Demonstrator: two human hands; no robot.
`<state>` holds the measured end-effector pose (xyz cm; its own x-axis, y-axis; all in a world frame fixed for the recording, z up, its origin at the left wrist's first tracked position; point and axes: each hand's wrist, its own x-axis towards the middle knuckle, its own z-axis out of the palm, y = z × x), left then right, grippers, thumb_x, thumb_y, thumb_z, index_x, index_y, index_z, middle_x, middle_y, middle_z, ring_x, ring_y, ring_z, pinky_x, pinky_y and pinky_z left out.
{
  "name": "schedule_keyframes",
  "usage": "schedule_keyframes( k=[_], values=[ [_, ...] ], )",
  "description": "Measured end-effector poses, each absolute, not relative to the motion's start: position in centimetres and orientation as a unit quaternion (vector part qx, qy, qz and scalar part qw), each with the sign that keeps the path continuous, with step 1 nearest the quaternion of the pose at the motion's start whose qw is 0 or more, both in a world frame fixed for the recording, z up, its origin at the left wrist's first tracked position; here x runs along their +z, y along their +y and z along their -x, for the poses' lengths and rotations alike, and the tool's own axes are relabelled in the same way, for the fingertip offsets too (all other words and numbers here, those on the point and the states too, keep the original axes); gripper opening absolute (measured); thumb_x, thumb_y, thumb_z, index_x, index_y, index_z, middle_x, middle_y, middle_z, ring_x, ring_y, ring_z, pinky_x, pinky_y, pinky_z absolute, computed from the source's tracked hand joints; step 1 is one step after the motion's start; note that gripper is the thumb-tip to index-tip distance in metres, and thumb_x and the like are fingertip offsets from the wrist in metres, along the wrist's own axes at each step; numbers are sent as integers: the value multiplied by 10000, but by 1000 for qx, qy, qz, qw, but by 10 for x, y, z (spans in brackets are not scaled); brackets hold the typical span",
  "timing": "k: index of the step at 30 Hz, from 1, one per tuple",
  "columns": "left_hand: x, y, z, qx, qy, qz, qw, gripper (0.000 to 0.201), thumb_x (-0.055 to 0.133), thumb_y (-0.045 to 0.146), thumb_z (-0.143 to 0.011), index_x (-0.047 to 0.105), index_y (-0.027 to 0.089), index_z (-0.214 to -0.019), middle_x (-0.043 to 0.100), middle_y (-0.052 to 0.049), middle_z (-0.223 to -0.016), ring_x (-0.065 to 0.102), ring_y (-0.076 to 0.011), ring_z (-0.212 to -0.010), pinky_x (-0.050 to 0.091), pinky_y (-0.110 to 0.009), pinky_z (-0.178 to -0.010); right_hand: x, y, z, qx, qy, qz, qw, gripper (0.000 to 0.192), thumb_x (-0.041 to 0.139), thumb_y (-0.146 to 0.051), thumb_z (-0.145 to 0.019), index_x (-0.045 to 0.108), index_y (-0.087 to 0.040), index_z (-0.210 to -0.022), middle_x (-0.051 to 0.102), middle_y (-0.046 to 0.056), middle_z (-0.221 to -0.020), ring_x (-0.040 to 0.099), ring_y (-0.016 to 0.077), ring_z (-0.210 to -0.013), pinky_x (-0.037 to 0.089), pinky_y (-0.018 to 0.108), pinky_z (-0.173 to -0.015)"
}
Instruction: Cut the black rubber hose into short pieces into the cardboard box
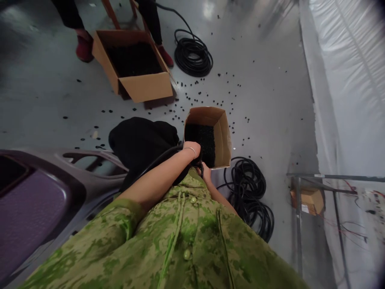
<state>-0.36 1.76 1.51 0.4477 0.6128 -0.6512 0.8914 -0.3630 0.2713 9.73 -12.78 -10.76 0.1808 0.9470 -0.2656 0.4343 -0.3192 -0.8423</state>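
Observation:
My left hand (193,148), with a thin bracelet at the wrist, is closed around a black hose (164,155) that runs back along my left forearm. Just below it, my right hand (206,172) is closed on a dark thing between the hands that I cannot make out; its fingers are partly hidden. Both hands are at the near edge of an open cardboard box (222,138). Many small black pieces (207,138) fill the bottom of that box. A tangled coil of black hose (248,180) lies on the floor to the right.
Ahead stands a larger cardboard box (147,86) of black pieces, between another person's feet in red shoes (83,48). Another hose coil (194,56) lies near it. Small black bits are scattered over the floor. A purple-seated chair (39,204) and a metal frame (298,216) flank me.

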Motion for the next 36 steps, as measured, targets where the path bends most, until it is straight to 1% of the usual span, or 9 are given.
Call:
schedule_keyframes(
  k=[3, 5, 9, 13, 15, 19, 23, 29, 36],
  values=[
    [17, 20, 4, -242, 499, -785, 275, 386, 557, 305, -854, 679, 135, -1179, 671, -220, -1158, 623, -314, -1108, 525, -394, -867, -103, -129, -98, 412, -491, 692, 332, 244, 491, -272, -683, 595, -216, -897, 673, 13, -872, 582, 196, -811, 475, 315, -825],
    [20, 21, 4, -242, 499, -785, 275, 366, 548, 286, -860, 689, 119, -1154, 667, -216, -1170, 629, -308, -1098, 529, -380, -863, -98, -130, -99, 417, -486, 687, 345, 236, 502, -290, -692, 599, -212, -892, 677, 18, -873, 593, 196, -813, 478, 317, -831],
    [25, 20, 4, -232, 489, -792, 282, 356, 532, 268, -867, 692, 105, -1139, 656, -215, -1193, 622, -312, -1111, 527, -394, -875, -88, -132, -101, 436, -460, 685, 360, 207, 520, -310, -705, 604, -205, -862, 679, 15, -831, 610, 192, -803, 490, 307, -813],
    [29, 19, 4, -237, 480, -797, 279, 358, 508, 267, -876, 691, 114, -1142, 652, -206, -1206, 618, -302, -1118, 521, -385, -887, -79, -133, -101, 463, -428, 684, 366, 245, 539, -340, -717, 613, -200, -904, 670, 6, -772, 617, 185, -737, 505, 279, -715],
    [29, 19, 3, -235, 471, -803, 280, 366, 497, 272, -882, 688, 106, -1147, 651, -208, -1207, 618, -300, -1118, 519, -376, -890, -76, -134, -102, 473, -418, 682, 369, 269, 550, -359, -723, 614, -198, -928, 671, 6, -779, 619, 184, -725, 505, 274, -692],
    [28, 18, 3, -233, 460, -810, 280, 385, 482, 284, -889, 681, 91, -1156, 648, -216, -1206, 620, -300, -1110, 521, -370, -885, -71, -134, -101, 484, -419, 672, 371, 313, 559, -387, -739, 614, -187, -973, 675, 19, -815, 612, 181, -733, 501, 275, -703],
    [28, 17, 1, -241, 449, -815, 276, 394, 457, 289, -898, 680, 92, -1156, 651, -202, -1210, 615, -288, -1118, 515, -356, -896, -68, -132, -99, 471, -424, 681, 367, 300, 565, -376, -750, 618, -192, -981, 672, 13, -812, 608, 182, -741, 499, 282, -726],
    [28, 14, 1, -237, 444, -817, 281, 397, 459, 292, -896, 677, 93, -1161, 662, -203, -1187, 625, -285, -1100, 521, -361, -886, -61, -132, -97, 484, -409, 674, 379, 272, 561, -349, -777, 613, -193, -994, 681, 14, -779, 618, 177, -664, 507, 268, -659],
    [29, 15, 0, -230, 453, -813, 284, 390, 456, 285, -904, 677, 88, -1158, 658, -209, -1191, 621, -288, -1110, 520, -353, -881, -60, -133, -99, 503, -386, 672, 383, 323, 587, -369, -767, 611, -200, -1041, 697, 24, -827, 646, 187, -696, 527, 288, -690]
  ],
)
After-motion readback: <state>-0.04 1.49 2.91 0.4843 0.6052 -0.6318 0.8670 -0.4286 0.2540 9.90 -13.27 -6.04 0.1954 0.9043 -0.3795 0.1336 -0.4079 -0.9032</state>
